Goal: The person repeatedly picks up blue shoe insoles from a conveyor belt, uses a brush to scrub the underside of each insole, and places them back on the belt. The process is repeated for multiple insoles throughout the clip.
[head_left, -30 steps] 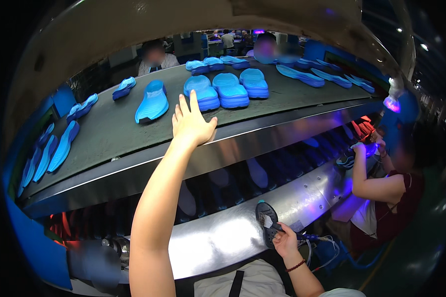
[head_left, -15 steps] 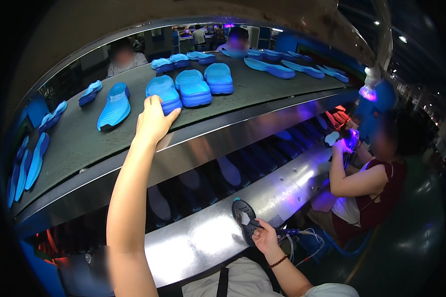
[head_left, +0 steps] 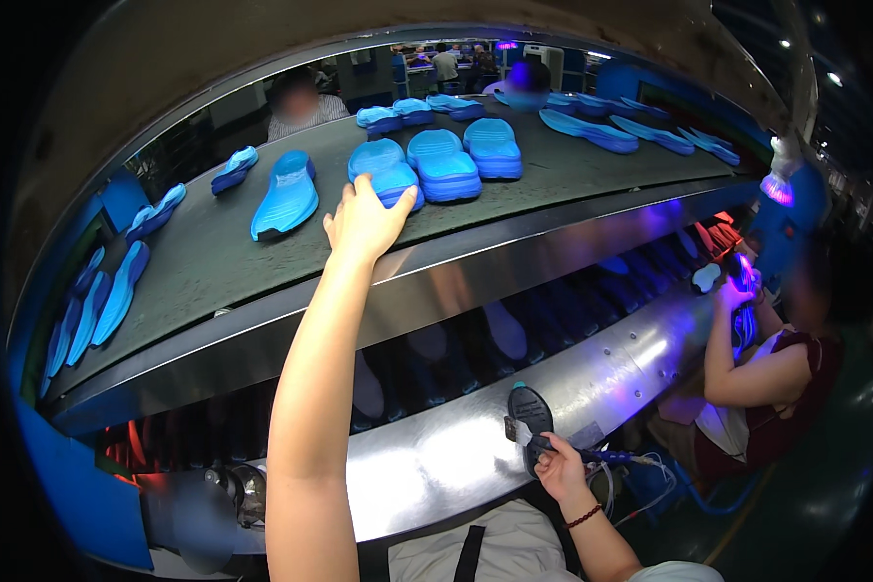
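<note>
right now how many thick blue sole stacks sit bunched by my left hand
3, side by side: left stack at your left hand, middle stack next, right stack farthest right

A long dark-green flat worktop edged with a polished steel rail stands above a curved, shiny steel bench, with bright blue panels at its far left. A clear-bodied lamp glowing violet hangs at the right, beneath small white ceiling lights. Below lies a dark, glossy greenish floor marked with a thin yellow line.

Pale clothing and a dark red beaded bracelet are worn.
</note>
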A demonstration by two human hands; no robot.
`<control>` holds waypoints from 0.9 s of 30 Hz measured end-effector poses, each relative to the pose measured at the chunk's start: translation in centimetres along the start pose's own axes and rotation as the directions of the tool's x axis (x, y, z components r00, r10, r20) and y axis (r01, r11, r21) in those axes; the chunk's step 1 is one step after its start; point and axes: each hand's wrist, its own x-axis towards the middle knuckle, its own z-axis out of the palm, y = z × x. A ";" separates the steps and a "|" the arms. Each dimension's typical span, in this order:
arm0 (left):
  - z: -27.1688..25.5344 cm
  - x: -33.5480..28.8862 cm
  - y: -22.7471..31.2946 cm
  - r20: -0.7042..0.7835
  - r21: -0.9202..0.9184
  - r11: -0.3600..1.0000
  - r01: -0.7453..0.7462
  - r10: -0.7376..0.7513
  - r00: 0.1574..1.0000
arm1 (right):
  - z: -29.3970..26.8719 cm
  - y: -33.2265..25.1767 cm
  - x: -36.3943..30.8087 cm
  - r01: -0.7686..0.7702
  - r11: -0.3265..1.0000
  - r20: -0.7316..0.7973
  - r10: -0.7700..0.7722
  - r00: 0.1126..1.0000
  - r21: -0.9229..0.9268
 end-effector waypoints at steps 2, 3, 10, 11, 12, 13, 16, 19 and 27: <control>-0.1 0.2 0.0 0.071 -0.044 0.997 0.057 -0.053 0.996 | 0.1 -0.2 0.0 -0.005 1.000 -0.001 0.005 1.000 0.018; -0.5 0.1 0.4 0.095 -0.041 0.997 0.071 -0.067 0.993 | 0.1 -0.3 0.0 -0.006 1.000 -0.003 0.006 1.000 0.028; 0.6 0.1 0.6 0.031 0.050 0.991 0.124 -0.126 0.992 | 0.1 -0.7 0.0 -0.009 1.000 0.009 0.009 1.000 0.024; 0.6 0.1 0.4 0.036 0.037 0.992 0.122 -0.123 0.992 | 0.0 -0.5 0.0 -0.014 1.000 0.010 0.014 1.000 0.026; 0.6 0.2 0.4 0.041 0.024 0.993 0.120 -0.121 0.992 | -0.1 -0.4 0.0 -0.019 0.999 0.011 0.019 1.000 0.027; 0.6 0.3 0.3 0.046 0.011 0.993 0.118 -0.118 0.992 | -0.3 -0.4 -0.1 -0.025 0.999 0.013 0.025 1.000 0.024; 0.7 0.0 0.5 0.051 0.030 0.997 0.075 -0.077 0.996 | -0.8 -0.5 -0.1 -0.031 0.999 0.009 0.031 0.999 0.015; 0.8 0.0 0.4 0.033 0.047 0.996 0.082 -0.084 0.996 | -0.7 -0.7 0.3 -0.025 1.000 -0.019 0.024 1.000 -0.019; 0.7 0.2 0.9 0.048 0.065 0.994 0.092 -0.095 0.994 | -0.6 -0.5 0.9 -0.031 0.999 0.008 0.031 0.999 0.008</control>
